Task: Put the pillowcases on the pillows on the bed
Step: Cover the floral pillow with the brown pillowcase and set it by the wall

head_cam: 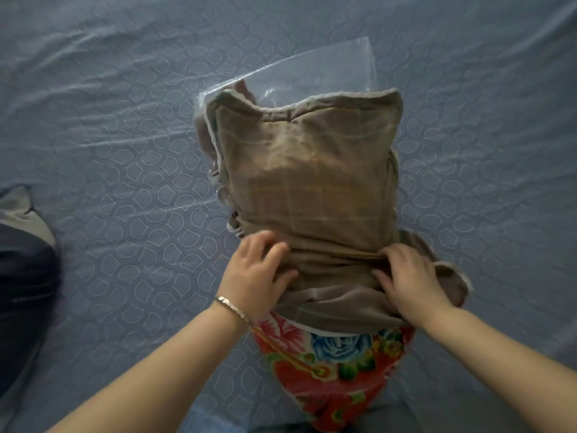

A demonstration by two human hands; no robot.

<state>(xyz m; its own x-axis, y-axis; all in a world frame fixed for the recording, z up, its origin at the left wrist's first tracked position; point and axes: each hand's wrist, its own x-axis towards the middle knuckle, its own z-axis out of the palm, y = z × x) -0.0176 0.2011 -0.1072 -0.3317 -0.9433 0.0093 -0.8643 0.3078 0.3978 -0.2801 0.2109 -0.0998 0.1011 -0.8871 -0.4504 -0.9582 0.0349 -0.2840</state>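
A pillow with a red, blue and green flower print (337,367) lies lengthwise on the blue quilted bed (125,151). Its far end is inside a brown checked pillowcase (309,176) with a pale trim. The case is bunched into folds near the pillow's middle. My left hand (256,273) grips the bunched cloth on the left side, fingers curled into it. My right hand (409,279) pinches the folds on the right side. A thin bracelet is on my left wrist.
A clear plastic bag (327,70) lies on the bed just beyond the pillowcase, partly under it. A dark and grey pillow or cushion (25,260) sits at the left edge. The blue bedsheet spreads out on all sides.
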